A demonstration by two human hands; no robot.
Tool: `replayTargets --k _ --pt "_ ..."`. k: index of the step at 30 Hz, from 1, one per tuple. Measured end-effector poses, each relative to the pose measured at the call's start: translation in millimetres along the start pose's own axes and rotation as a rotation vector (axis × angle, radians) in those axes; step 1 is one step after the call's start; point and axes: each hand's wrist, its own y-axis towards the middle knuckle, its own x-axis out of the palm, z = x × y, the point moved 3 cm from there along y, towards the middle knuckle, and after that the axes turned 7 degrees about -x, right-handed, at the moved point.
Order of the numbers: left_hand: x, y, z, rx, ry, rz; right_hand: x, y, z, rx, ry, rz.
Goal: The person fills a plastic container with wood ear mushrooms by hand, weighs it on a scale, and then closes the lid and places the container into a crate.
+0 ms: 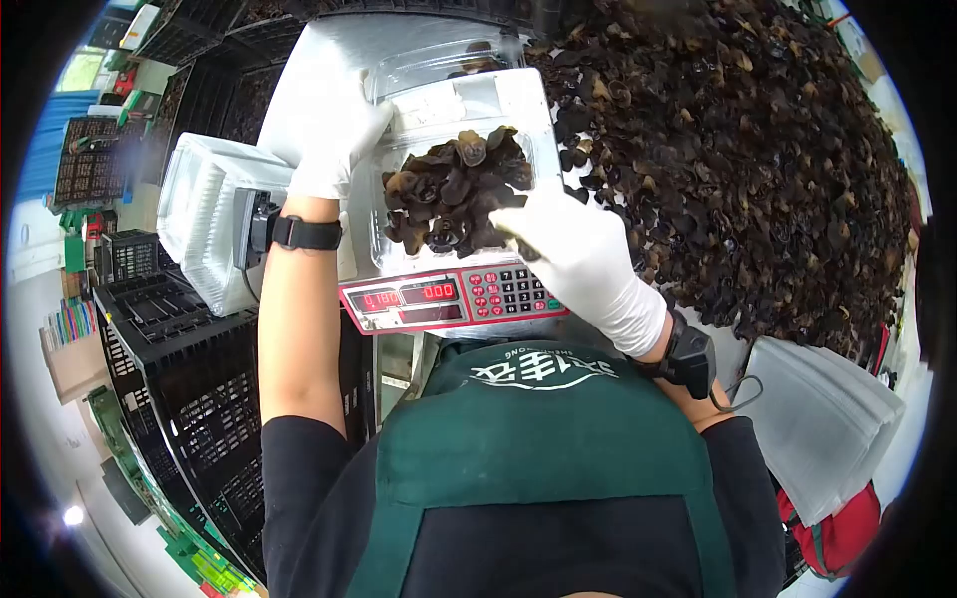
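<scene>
A clear plastic container [381,237] filled with dark wood ear mushrooms [449,189] sits on a digital scale [454,299], whose red display seems to read 0.180. My left hand [344,135], in a white glove, is at the container's left side with thumb and fingers apart, holding nothing; glare washes out part of it. Over the container's right front corner, my gloved right hand [588,254] has its fingers closed on a piece of wood ear mushroom, mostly hidden by the fingers. Another clear container [429,68] lies behind the scale, with a few mushroom pieces at its right.
A big heap of wood ear mushrooms [738,159] covers the table to the right. Stacked clear containers [204,224] stand left of my left forearm. Black crates [204,399] are at the lower left. A stack of translucent plastic sheets or lids [812,419] is at the lower right.
</scene>
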Motion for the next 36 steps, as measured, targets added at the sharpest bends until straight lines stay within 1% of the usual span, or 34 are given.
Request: replayTargets --k 1,3,4,6,8,10,12,15,16,17,19,20,21,23,26,27,29,30,31,33,36 --pt "3.8 1.7 -4.8 -0.017 -0.009 -0.005 -1.5 -0.1 -2.8 -0.023 -0.037 -0.063" --pt "14.7 4.5 -15.8 -0.058 -0.028 -0.017 -2.9 -3.1 -1.3 -0.058 -0.027 -0.054" --pt "16.5 5.5 -18.0 -0.049 -0.062 -0.029 -2.7 -3.3 -0.9 -0.076 -0.022 -0.051" --pt "18.8 5.3 -18.4 -0.028 -0.130 -0.053 -8.3 4.2 -3.1 -0.085 0.018 0.011" --pt "17.5 3.9 -18.6 -0.089 -0.247 -0.066 -8.6 9.7 -2.5 -0.101 0.038 0.070" --pt "9.8 1.8 -16.0 -0.116 -0.350 -0.044 -2.7 15.5 -1.0 -0.031 -0.038 -0.062" --pt "-6.1 -5.9 -11.6 -0.088 -0.451 0.007 0.7 16.7 6.2 0.031 -0.089 -0.178" --pt "-35.4 -27.4 -4.9 0.026 -0.638 0.044 -12.8 17.0 9.4 0.101 0.183 -0.112" --pt "-46.6 -37.4 -0.7 0.064 -0.722 0.025 -23.3 16.9 9.4 0.163 0.275 -0.102" --pt "-57.5 -50.0 2.7 0.065 -0.779 0.010 -34.4 15.0 11.8 0.264 0.315 -0.149" --pt "-76.5 -78.4 7.5 0.064 -0.895 -0.020 -45.8 0.1 21.2 0.419 0.349 -0.084" --pt "-83.3 -90.7 7.0 0.076 -0.873 -0.045 -50.4 -7.7 26.9 0.494 0.411 -0.070" --pt "-89.4 -102.3 4.7 0.088 -0.851 -0.072 -56.3 -16.8 31.8 0.689 0.608 -0.103" --pt "-92.2 -124.0 2.4 0.099 -0.818 -0.097 -57.1 -27.6 35.1 0.913 0.747 -0.056" --pt "-76.0 -151.6 -4.9 0.069 -0.776 -0.109 -40.8 -35.7 32.0 0.954 0.870 -0.014" --pt "-75.1 -158.0 -4.9 0.086 -0.700 -0.142 -29.4 -37.6 31.8 0.928 0.896 -0.013" --pt "-64.6 -169.9 -9.7 0.058 -0.742 -0.260 -10.3 -38.1 31.1 0.844 0.713 -0.125" --pt "-60.1 -173.9 -8.9 0.042 -0.813 -0.248 -4.6 -38.7 29.4 0.783 0.669 -0.132" --pt "-57.2 -177.3 -9.8 0.055 -0.843 -0.236 -3.3 -38.0 28.8 0.825 0.688 -0.183" --pt "-54.4 -181.8 -4.2 -0.133 -0.938 -0.177 -6.9 -35.0 23.9 0.926 0.816 -0.206" --pt "-39.1 -177.7 -20.3 -0.216 -0.932 -0.394 -12.1 -27.5 22.7 0.904 0.857 -0.315"
